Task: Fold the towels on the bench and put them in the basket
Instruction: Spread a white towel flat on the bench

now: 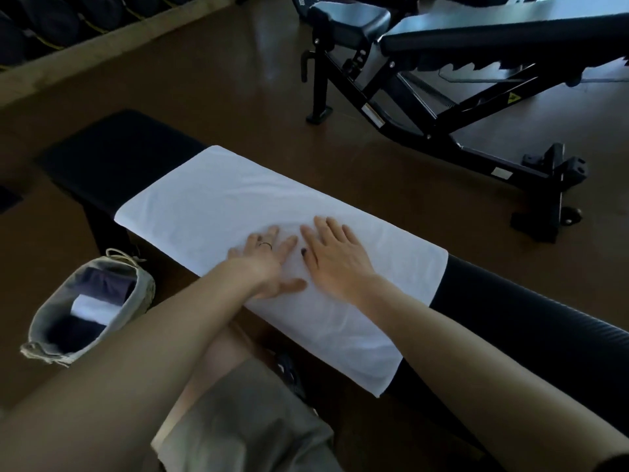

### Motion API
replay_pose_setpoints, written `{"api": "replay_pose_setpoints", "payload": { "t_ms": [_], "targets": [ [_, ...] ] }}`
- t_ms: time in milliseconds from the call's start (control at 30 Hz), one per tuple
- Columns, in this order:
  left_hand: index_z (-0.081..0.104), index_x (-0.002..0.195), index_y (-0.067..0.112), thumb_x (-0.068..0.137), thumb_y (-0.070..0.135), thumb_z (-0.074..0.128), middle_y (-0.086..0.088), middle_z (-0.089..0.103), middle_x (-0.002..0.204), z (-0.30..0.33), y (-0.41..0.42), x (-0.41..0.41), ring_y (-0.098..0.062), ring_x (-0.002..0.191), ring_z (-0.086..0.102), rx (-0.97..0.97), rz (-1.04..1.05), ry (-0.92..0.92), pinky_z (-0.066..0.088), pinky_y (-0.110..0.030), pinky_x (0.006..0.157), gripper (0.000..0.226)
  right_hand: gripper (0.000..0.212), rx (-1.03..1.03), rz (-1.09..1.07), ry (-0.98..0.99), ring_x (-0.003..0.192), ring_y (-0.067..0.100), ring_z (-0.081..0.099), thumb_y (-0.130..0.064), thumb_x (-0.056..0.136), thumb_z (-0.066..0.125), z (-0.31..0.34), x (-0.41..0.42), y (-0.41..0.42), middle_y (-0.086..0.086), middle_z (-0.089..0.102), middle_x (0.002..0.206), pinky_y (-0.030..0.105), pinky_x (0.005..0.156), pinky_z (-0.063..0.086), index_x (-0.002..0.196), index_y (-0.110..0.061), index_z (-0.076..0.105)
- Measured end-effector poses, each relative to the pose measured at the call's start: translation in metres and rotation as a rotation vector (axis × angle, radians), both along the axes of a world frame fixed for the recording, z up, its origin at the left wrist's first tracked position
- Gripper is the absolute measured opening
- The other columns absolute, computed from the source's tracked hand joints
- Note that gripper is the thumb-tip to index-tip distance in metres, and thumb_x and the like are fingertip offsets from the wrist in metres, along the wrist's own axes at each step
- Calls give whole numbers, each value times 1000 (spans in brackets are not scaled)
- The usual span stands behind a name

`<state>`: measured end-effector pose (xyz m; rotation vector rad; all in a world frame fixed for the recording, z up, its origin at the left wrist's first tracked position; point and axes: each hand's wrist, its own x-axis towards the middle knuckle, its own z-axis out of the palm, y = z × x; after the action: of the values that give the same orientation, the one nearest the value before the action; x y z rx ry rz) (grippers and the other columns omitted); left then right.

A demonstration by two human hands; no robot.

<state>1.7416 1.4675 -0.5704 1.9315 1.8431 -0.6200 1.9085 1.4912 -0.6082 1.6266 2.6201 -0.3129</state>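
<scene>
Towel: white towel lying flat along the black bench.
Hands: left hand and right hand pressing flat, fingers spread.
Technique: smoothing outward before folding.
Basket: fabric basket waiting near left.

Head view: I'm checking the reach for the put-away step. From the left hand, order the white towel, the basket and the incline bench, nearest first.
1. White towel, under the left hand, on the flat bench.
2. Basket, on the floor, lower left.
3. Incline bench, across the floor, upper right.
</scene>
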Motion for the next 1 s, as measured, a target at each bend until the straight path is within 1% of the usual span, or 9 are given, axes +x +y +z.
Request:
{"api": "replay_pose_setpoints", "payload": {
  "t_ms": [100,267,500,567,633,733,800,900,1000],
  "targets": [
    [-9,161,40,92,79,36,3,-16,170,-4,26,-26,-28,157,-6,73,28,-19,16,-58,123,91,61,-20,-13,-7,159,28,-5,-47,110,12,-3,-19,20,8,-2,173,44,129,0,166,-24,6],
    [-12,158,46,96,76,24,6,-21,169,-17,57,-68,-27,157,-14,126,58,-42,3,-57,125,78,61,-14,47,-24,159,27,-5,-47,110,12,-6,-59,59,7,-3,173,45,129,1,165,-22,6],
    [-15,158,46,98,73,14,6,-22,169,-32,111,-105,-26,156,-16,220,79,-40,-2,-57,124,72,60,15,47,-17,159,26,3,-43,110,17,-12,-107,122,3,5,173,42,128,4,165,-19,11],
    [-12,159,47,99,72,13,8,-20,169,-36,127,-119,-24,156,-16,251,99,-62,-2,-56,124,70,60,5,39,26,158,26,10,-41,110,20,-13,-119,139,3,9,173,41,128,10,165,-18,14],
    [-10,159,47,100,69,13,10,-18,169,-39,140,-134,-22,157,-15,290,116,-81,-3,-54,124,67,59,22,29,70,151,27,27,-41,110,25,-14,-130,154,4,21,169,40,122,22,164,-17,19],
    [-8,159,47,101,67,13,11,-16,170,-44,157,-156,-20,157,-15,346,135,-104,-5,-52,125,65,59,-33,1,108,133,30,49,-41,109,27,-12,-148,177,4,42,155,43,106,37,162,-17,21],
    [-8,159,47,101,65,13,11,-16,170,-48,168,-170,-20,157,-14,365,157,-111,-6,-51,125,64,56,-78,-24,121,126,32,54,-43,109,26,-10,-161,193,6,50,146,43,96,41,158,-16,27],
    [-4,160,47,102,64,12,11,-11,171,-52,184,-188,-21,157,-10,399,174,-107,-5,-49,125,63,45,-71,-39,152,116,33,60,-43,108,26,-10,-181,211,6,58,131,40,81,37,141,-16,42],
    [2,161,46,103,60,14,11,-2,171,-56,194,-201,-19,157,-5,452,179,-144,-2,-47,126,60,47,-75,-20,171,120,32,59,-42,109,27,-12,-200,224,6,57,134,41,84,39,146,-16,41]
  ]
}}
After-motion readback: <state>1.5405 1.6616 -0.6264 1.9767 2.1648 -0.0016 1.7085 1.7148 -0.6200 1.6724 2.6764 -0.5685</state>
